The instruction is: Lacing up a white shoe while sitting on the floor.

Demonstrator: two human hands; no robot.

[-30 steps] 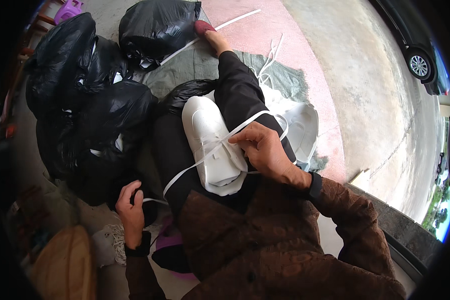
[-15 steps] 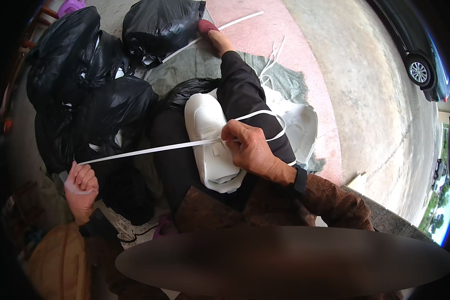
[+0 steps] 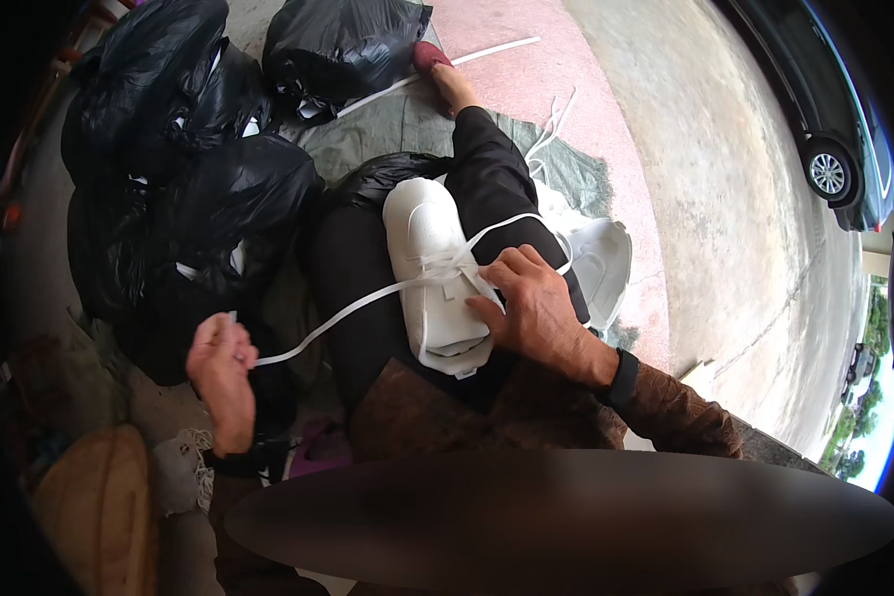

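Observation:
A stack of white foam trays point(image 3: 432, 268) rests on my lap, crossed by a white plastic strap point(image 3: 338, 316). My right hand point(image 3: 531, 303) presses down on the stack where the strap crosses, fingers pinching the strap there. My left hand point(image 3: 223, 372) is out to the left, closed on the strap's free end and holding it taut. Another loop of strap runs over the stack toward the right. My legs in black trousers stretch away up the picture.
Several full black plastic bags point(image 3: 194, 169) are piled at the left and top. More white trays point(image 3: 601, 263) and loose strap lie on a green cloth point(image 3: 556, 164) to the right. A dark car point(image 3: 824, 129) is parked on the concrete at far right.
My left hand went from low by my lap out to the far left, drawing the strap tight, then came back slightly closer. My right hand stayed on the stack.

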